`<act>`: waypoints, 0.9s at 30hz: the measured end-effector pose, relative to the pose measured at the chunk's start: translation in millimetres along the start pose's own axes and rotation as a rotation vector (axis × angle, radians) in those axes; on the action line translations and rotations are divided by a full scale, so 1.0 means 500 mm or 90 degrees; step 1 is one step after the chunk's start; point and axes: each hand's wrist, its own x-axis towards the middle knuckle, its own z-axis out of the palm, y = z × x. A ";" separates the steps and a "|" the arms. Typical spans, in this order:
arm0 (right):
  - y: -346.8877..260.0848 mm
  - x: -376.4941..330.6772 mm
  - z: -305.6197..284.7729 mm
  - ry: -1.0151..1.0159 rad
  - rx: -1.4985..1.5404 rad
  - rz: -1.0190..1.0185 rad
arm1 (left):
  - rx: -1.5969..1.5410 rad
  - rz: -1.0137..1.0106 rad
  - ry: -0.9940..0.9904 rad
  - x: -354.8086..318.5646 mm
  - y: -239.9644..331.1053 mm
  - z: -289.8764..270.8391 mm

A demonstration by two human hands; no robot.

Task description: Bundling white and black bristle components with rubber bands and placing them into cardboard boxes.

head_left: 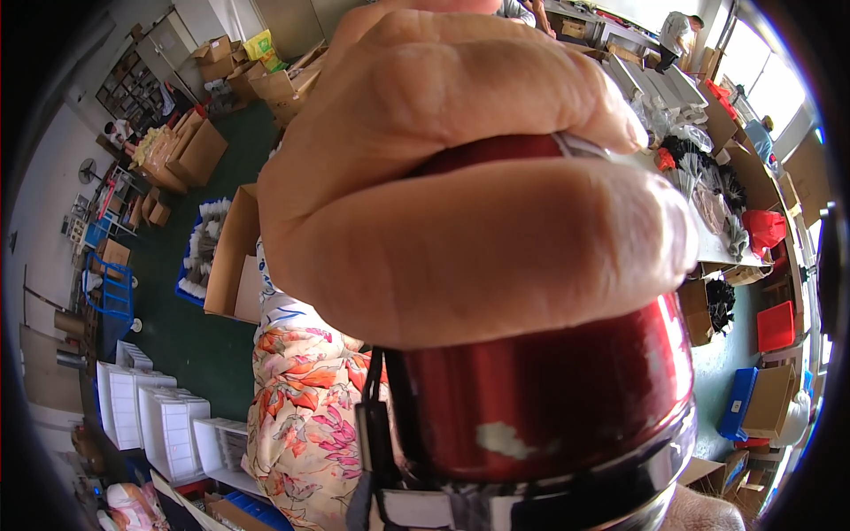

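Observation:
Very close to the camera, my left hand is closed round the upper part of a shiny dark-red cylinder, which looks like a drinking flask. Thumb and fingers wrap over its top end. Below the hand, its paint shows a pale worn patch, and a chrome band circles it at the lower edge. A black strap hangs down its left side. Under the flask at the lower right shows a bit of skin, apparently my right hand; its fingers are hidden. A floral sleeve covers my left arm.
White plastic bins stand at lower left, near a blue trolley. Left of my arm are an open carton and a blue crate. A cluttered worktable runs along the right. A person stands at the far right.

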 end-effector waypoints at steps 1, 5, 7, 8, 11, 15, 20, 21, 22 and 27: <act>-0.001 -0.001 -0.002 -0.003 0.002 -0.002 | -0.002 0.005 -0.002 -0.004 0.033 -0.017; -0.002 0.006 -0.003 -0.001 0.003 0.000 | -0.003 0.009 -0.010 -0.002 0.032 -0.011; -0.003 0.007 -0.003 0.001 0.002 0.000 | -0.005 0.010 -0.015 -0.003 0.023 -0.023; -0.002 0.006 -0.003 0.010 0.001 -0.003 | -0.006 0.010 -0.017 0.002 -0.011 -0.006; 0.001 0.002 0.000 0.030 0.002 -0.007 | -0.012 0.010 -0.025 -0.001 0.002 0.005; 0.001 0.005 -0.002 0.041 0.002 -0.016 | -0.014 0.015 -0.033 0.003 -0.008 0.002; 0.003 0.017 -0.008 0.035 0.010 -0.004 | -0.021 0.018 -0.046 0.001 -0.026 -0.006; 0.006 0.022 -0.007 0.029 0.005 -0.004 | -0.021 0.018 -0.048 0.001 -0.023 0.000; 0.009 0.027 -0.006 0.028 0.005 -0.002 | -0.020 0.019 -0.051 0.001 -0.028 -0.005; 0.025 0.045 -0.001 0.035 0.009 0.000 | -0.023 0.026 -0.067 -0.007 -0.033 -0.077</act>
